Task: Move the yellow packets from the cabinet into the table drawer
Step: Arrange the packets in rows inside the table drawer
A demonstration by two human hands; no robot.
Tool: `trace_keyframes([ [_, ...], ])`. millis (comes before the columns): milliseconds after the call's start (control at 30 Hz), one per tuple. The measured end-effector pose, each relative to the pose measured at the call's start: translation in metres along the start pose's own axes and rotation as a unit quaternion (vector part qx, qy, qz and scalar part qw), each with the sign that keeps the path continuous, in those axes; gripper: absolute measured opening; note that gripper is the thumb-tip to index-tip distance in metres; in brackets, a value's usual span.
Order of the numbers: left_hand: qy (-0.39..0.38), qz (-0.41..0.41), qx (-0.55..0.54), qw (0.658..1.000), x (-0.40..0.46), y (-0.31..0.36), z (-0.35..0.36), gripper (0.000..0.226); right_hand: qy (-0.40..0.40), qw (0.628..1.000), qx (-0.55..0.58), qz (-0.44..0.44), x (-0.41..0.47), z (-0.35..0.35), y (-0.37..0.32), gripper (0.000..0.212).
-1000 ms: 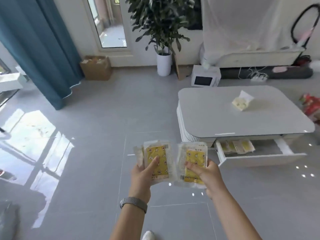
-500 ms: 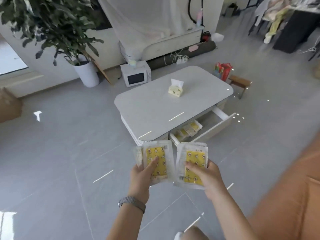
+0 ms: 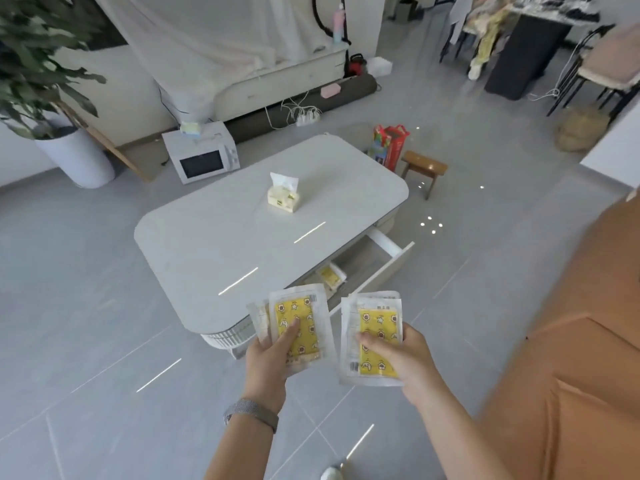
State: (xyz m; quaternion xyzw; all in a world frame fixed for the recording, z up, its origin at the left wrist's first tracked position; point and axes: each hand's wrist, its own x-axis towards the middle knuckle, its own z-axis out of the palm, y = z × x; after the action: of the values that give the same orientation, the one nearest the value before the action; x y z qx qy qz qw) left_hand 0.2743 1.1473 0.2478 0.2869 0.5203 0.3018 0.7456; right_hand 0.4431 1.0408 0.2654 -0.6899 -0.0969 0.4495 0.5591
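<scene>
My left hand [image 3: 268, 358] holds a small stack of yellow packets [image 3: 304, 322] in clear wrappers, thumb pressed on the top one. My right hand [image 3: 403, 356] grips another stack of yellow packets [image 3: 379, 327] the same way. Both stacks are held side by side above the floor, just short of the white low table [image 3: 242, 237]. The table's drawer [image 3: 377, 263] stands pulled out on its right side, with yellow packets [image 3: 330, 275] lying inside near its left end. The cabinet is out of view.
A tissue pack [image 3: 282, 195] sits on the tabletop. An orange sofa [image 3: 571, 358] fills the right side. Beyond the table are a microwave [image 3: 202, 157] on the floor, a potted plant [image 3: 74, 157], a small wooden stool [image 3: 424, 168] and a red bag [image 3: 391, 145].
The view has turned and come closer to the table; the drawer now lies just beyond my hands. Both hands still hold their packets, slightly further apart.
</scene>
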Motion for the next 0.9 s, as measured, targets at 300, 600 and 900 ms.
trace_keyframes([
  [300, 0.019, -0.014, -0.006, 1.0, 0.106, 0.024, 0.064, 0.022, -0.013, 1.0, -0.023, 0.014, 0.137, -0.004, -0.056, 0.027],
  [600, 0.051, -0.02, -0.023, 0.998, 0.24, 0.051, 0.118, 0.026, -0.054, 0.996, -0.062, 0.032, 0.29, 0.021, -0.1, 0.029],
  [900, 0.093, -0.06, -0.018, 0.994, 0.331, 0.033, 0.146, 0.035, -0.054, 0.992, -0.084, 0.079, 0.408, 0.003, -0.093, 0.037],
])
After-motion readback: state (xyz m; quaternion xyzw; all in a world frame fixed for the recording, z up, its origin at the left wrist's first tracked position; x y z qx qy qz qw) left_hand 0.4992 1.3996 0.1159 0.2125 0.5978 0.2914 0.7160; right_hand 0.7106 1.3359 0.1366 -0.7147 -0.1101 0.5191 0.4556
